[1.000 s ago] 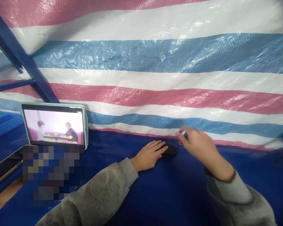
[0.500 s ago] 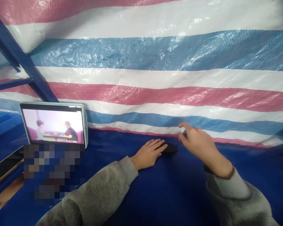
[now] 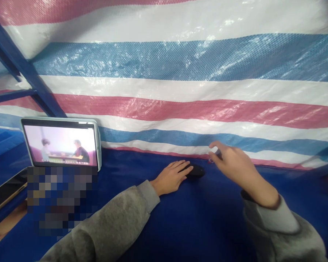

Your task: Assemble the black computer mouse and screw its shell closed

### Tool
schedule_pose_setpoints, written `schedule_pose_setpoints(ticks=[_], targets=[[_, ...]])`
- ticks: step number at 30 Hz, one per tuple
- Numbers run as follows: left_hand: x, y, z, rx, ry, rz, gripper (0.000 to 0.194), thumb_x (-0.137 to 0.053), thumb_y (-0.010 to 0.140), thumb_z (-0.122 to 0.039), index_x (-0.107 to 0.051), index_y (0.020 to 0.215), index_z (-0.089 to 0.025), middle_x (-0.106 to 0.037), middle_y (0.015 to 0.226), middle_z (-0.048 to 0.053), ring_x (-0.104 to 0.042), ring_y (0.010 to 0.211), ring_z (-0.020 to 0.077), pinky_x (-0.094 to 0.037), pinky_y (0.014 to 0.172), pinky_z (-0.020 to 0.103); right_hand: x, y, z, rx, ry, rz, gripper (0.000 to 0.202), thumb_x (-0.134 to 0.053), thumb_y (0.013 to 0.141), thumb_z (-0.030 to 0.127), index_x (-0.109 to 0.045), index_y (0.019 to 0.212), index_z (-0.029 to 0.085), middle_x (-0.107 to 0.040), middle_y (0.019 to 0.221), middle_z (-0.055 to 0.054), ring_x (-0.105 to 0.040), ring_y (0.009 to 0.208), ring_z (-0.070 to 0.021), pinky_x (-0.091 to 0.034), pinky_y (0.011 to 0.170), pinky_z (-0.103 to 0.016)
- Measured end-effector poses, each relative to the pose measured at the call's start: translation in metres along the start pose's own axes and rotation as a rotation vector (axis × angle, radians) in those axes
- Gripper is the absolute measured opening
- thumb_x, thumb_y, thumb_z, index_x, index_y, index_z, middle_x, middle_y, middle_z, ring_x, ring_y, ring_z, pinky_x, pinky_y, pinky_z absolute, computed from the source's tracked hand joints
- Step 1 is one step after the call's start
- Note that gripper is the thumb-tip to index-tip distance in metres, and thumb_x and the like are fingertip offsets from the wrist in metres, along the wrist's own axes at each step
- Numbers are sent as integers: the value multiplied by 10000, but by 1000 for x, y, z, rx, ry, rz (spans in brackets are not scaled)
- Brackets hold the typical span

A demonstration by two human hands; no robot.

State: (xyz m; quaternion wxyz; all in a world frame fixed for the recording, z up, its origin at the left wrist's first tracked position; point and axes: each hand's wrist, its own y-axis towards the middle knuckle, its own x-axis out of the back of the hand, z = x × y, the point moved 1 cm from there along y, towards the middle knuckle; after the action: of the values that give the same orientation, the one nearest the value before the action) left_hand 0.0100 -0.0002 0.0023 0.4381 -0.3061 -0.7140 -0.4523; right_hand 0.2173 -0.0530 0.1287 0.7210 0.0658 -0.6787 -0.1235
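My left hand (image 3: 172,177) lies with its fingers spread on the blue surface (image 3: 191,218), its fingertips over the left end of a flat dark oval object (image 3: 196,171). My right hand (image 3: 232,163) is raised to the right of that object, thumb and index finger curved around something small, partly clear, too blurred to name. The other fingers of this hand curl out of sight. Both wrists come out of grey sleeves.
A tablet (image 3: 60,143) showing a video stands at the left. A phone (image 3: 8,191) lies at the left edge, beside a pixelated patch. Blue metal bars (image 3: 24,62) rise at the upper left. Behind hangs a striped plastic sheet (image 3: 164,91).
My right hand has moved slightly right, away from the dark oval object, with the small thing still at its fingers. My left hand has hardly moved.
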Motion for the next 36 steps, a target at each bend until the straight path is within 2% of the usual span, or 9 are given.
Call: schedule_pose_setpoints(ticks=[6,11,16,18,21,23,26,31,36], targets=[[-1,0,-1,-10,25,3,457,-424,1001,-238,-361,1453,-211,-395,1509,63,-338,1409,220,-310,1156,393,-6,2,6,34,-22,35,292,-427,904,315,-607,1114,219,-703,726,-36,-639,673,-222,-344,580,-289],[-1,0,-1,-22,27,-10,463,-435,998,-246,-358,1453,-222,-391,1512,64,-337,1411,223,-305,1159,403,-8,2,7,49,-31,34,306,-400,929,371,-655,1011,223,-709,726,-50,-641,671,-228,-349,582,-293],[-3,0,0,-17,21,-12,477,-447,991,-239,-347,1458,-231,-390,1513,67,-328,1418,213,-300,1163,399,-8,2,9,113,53,19,328,-436,852,213,-631,1114,200,-712,887,-64,-644,747,-207,-410,668,-302],[-3,-1,0,-18,18,-13,477,-447,988,-232,-350,1455,-230,-388,1514,66,-328,1417,216,-302,1162,404,-9,3,10,160,107,33,316,-437,833,188,-644,1073,196,-702,930,-65,-644,783,-199,-426,707,-301],[-3,-1,0,-18,15,-20,474,-436,991,-231,-344,1457,-234,-396,1509,67,-333,1415,212,-316,1154,403,-10,3,11,184,139,31,297,-381,891,222,-663,980,194,-701,896,-70,-644,776,-205,-435,716,-310],[-3,-1,0,-17,17,-23,476,-433,993,-234,-338,1460,-235,-401,1506,67,-330,1417,211,-322,1151,401,-10,3,10,184,131,2,327,-350,903,203,-657,1015,189,-700,938,-76,-646,765,-204,-438,720,-316],[-2,-1,1,-20,17,-23,477,-433,993,-236,-338,1461,-233,-404,1504,67,-326,1419,210,-323,1151,398,-10,1,10,181,97,-12,356,-392,836,131,-632,1091,196,-692,1004,-68,-653,801,-208,-439,713,-311],[-2,-1,1,-18,21,-21,470,-431,996,-236,-348,1458,-222,-397,1509,67,-333,1414,216,-323,1151,397,-7,1,11,133,50,-18,338,-358,897,175,-641,1080,203,-707,961,-64,-662,814,-223,-437,696,-320],[-2,-1,0,-16,21,-22,474,-429,996,-237,-341,1462,-231,-404,1504,67,-333,1416,215,-323,1152,401,-7,0,13,153,22,-12,356,-413,847,141,-630,1124,196,-675,1076,-70,-663,820,-214,-438,671,-313]])
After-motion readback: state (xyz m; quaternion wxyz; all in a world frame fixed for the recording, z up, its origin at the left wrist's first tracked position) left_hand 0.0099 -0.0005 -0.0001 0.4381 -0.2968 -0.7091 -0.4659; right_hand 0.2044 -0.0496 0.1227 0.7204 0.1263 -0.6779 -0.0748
